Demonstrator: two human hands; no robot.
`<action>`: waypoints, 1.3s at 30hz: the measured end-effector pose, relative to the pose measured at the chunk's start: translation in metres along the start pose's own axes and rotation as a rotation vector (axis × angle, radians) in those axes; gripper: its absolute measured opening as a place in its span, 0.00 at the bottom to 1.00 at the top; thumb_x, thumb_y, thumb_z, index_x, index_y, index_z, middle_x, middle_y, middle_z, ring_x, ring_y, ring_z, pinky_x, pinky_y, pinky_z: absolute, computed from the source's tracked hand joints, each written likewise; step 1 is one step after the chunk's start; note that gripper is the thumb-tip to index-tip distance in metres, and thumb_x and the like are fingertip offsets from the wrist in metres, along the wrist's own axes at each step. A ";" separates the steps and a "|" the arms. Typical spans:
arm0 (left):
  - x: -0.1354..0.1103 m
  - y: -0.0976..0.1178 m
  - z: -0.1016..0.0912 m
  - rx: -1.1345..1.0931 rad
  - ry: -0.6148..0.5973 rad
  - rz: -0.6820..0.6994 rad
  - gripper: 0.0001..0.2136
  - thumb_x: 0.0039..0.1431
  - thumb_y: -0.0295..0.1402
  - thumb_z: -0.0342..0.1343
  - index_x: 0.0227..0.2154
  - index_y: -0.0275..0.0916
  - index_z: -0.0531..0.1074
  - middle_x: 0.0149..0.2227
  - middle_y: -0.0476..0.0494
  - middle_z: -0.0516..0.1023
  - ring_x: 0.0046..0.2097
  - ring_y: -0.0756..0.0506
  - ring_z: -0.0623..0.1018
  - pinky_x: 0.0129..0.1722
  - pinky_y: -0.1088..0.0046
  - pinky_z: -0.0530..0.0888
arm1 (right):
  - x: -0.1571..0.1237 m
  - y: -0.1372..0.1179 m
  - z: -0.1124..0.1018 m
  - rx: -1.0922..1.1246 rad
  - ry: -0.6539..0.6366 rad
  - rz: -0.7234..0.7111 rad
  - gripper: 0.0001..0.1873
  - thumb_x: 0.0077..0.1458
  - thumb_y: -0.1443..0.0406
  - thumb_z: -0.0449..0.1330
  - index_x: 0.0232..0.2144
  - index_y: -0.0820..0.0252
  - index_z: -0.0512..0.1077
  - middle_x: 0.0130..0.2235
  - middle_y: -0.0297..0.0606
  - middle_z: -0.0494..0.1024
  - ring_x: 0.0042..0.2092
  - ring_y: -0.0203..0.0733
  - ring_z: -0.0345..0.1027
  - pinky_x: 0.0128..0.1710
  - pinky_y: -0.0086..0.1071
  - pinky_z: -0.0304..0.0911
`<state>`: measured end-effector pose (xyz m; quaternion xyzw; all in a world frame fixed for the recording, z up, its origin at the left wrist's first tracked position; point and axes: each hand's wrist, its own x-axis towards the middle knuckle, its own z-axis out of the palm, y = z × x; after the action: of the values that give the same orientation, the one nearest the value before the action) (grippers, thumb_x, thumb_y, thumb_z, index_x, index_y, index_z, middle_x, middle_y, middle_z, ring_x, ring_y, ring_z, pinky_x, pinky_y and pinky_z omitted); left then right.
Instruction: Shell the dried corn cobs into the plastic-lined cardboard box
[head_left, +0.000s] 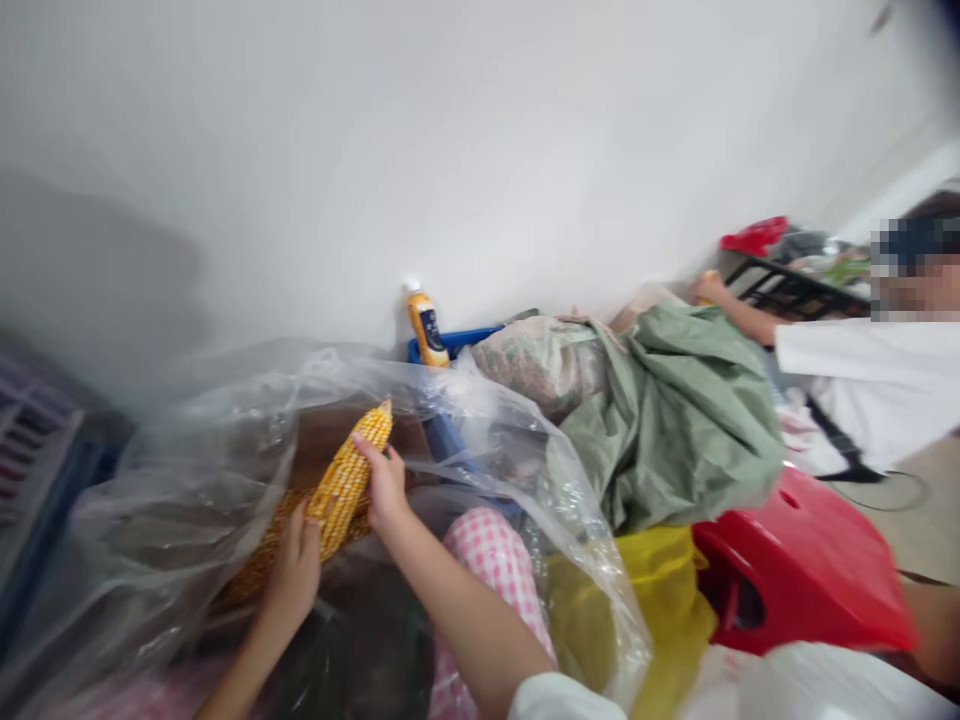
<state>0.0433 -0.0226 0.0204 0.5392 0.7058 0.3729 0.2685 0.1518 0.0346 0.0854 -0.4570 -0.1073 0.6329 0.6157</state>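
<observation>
A yellow corn cob point(346, 480) slants upward between my two hands, its pointed tip away from me. My left hand point(298, 560) grips it near the lower end. Higher up, my right hand point(384, 482) is wrapped around its right side, thumb lying over the kernels. Beneath the cob, loose corn kernels point(259, 562) lie in a cardboard box point(322, 440) lined with a clear plastic bag point(210, 430). Part of the kernels is hidden by my hands and the plastic.
An orange drink bottle point(427, 325) stands by a blue crate point(474, 342) against the wall. To the right are a green sack point(667, 420), a red plastic stool point(814, 565) and a yellow bag point(652, 590). Another person's hand point(712, 288) reaches over near a black crate point(802, 285).
</observation>
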 end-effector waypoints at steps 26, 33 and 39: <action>-0.022 0.021 -0.005 -0.287 -0.046 -0.057 0.22 0.61 0.40 0.38 0.55 0.37 0.60 0.58 0.36 0.64 0.61 0.45 0.62 0.60 0.63 0.59 | -0.006 -0.009 -0.003 -0.046 -0.037 0.065 0.19 0.36 0.57 0.68 0.30 0.61 0.69 0.22 0.28 0.71 0.17 0.27 0.53 0.13 0.25 0.38; -0.016 0.035 -0.019 -0.181 -0.058 -0.055 0.23 0.57 0.47 0.45 0.48 0.34 0.65 0.50 0.33 0.72 0.52 0.41 0.72 0.53 0.60 0.66 | -0.010 -0.009 0.000 -0.052 -0.047 0.052 0.17 0.36 0.58 0.68 0.28 0.61 0.69 0.23 0.29 0.72 0.18 0.28 0.55 0.13 0.25 0.41; -0.015 0.032 -0.019 -0.127 -0.030 -0.018 0.21 0.60 0.44 0.42 0.48 0.35 0.66 0.51 0.33 0.72 0.52 0.41 0.72 0.52 0.61 0.67 | -0.010 -0.009 0.001 -0.065 -0.050 0.046 0.18 0.36 0.58 0.68 0.30 0.61 0.69 0.23 0.29 0.72 0.20 0.29 0.58 0.15 0.25 0.45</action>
<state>0.0503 -0.0368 0.0575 0.5202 0.6814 0.4065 0.3161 0.1551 0.0279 0.0966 -0.4630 -0.1326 0.6544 0.5829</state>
